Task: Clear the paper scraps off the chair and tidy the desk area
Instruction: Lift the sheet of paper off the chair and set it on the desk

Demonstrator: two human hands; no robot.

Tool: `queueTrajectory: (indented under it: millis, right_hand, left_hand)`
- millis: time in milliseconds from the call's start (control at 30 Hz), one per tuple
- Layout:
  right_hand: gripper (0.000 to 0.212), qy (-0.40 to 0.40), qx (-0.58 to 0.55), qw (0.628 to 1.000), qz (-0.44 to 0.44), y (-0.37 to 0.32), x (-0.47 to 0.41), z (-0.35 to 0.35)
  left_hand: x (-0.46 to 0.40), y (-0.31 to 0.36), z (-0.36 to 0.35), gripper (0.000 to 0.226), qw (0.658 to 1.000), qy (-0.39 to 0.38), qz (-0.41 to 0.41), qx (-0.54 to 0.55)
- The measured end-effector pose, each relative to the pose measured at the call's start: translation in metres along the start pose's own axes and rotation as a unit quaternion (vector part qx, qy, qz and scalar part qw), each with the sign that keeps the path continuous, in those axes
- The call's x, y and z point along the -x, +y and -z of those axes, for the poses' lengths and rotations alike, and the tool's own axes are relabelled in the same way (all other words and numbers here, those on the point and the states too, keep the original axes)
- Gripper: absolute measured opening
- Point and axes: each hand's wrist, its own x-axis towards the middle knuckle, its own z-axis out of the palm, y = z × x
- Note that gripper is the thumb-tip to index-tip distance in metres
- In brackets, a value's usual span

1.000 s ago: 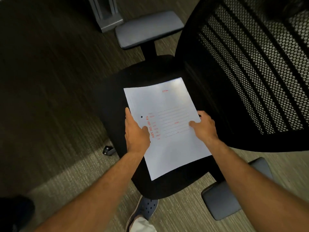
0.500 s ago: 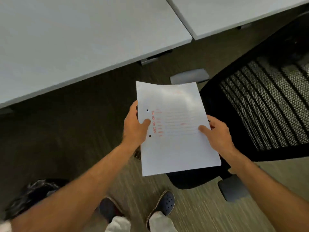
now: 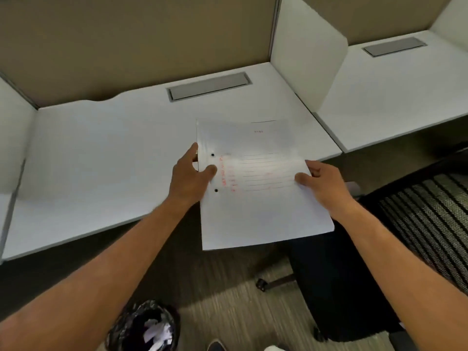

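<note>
Paper sheet held in the air by both hands, far half over the near right part of the worktop, near half over the floor gap between worktop edge and chair.
Left hand pinching the sheet's left edge, thumb on top between the two punch holes. Right hand pinching the right edge, thumb on top, other fingers beneath.
Red printed lines across the sheet's middle; text too blurred to read.

Progress, as judged: sheet off the chair, not yet set down. Visible part of the dark seat looks bare, though much of it lies in shadow or out of frame; no scraps made out there. Left to do: place or bin the sheet, then check the rest of the seat.

Surroundings: worktop bare apart from a grey cable hatch at the far edge. White divider panel far right, a second desk past it. Waste bin with black liner on the floor, near left, white crumpled scraps inside. Chair mesh back at right, wheeled base below.

In the way: nothing between sheet and worktop. Bin well apart, low and left; reaching it would call for a swing across the body.
</note>
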Motion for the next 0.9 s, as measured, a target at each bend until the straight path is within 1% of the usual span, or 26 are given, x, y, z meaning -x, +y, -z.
queueTrajectory:
  millis: [167,267,367,467,567,767,900]
  right_hand:
    - [0.027,-0.033,-0.005,0.999,0.015,-0.059,-0.03,-0.046]
    - [0.028,-0.044,-0.006,0.999,0.027,-0.088,-0.07,-0.07]
    - [0.039,-0.068,-0.005,0.996,0.049,-0.12,-0.115,-0.099]
    - [0.042,-0.074,0.006,0.995,0.061,-0.15,-0.155,-0.132]
    - [0.044,-0.079,0.013,0.994,0.069,-0.176,-0.188,-0.164]
    - [0.038,-0.102,0.027,0.99,0.091,-0.226,-0.263,-0.247]
    - [0.04,-0.097,0.029,0.992,0.073,-0.241,-0.327,-0.312]
  left_hand:
    - [-0.04,-0.003,0.061,0.045,0.999,0.044,0.029,-0.013]
    - [-0.075,-0.012,0.088,0.052,0.998,0.056,0.032,-0.027]
    - [-0.112,-0.022,0.118,0.047,0.995,0.077,0.045,-0.033]
    - [-0.149,-0.029,0.145,0.044,0.993,0.101,0.061,-0.023]
    - [-0.179,-0.037,0.169,0.056,0.988,0.127,0.086,-0.006]
    - [-0.255,-0.062,0.227,0.062,0.978,0.174,0.116,0.027]
    - [-0.327,-0.095,0.263,0.067,0.976,0.18,0.118,0.032]
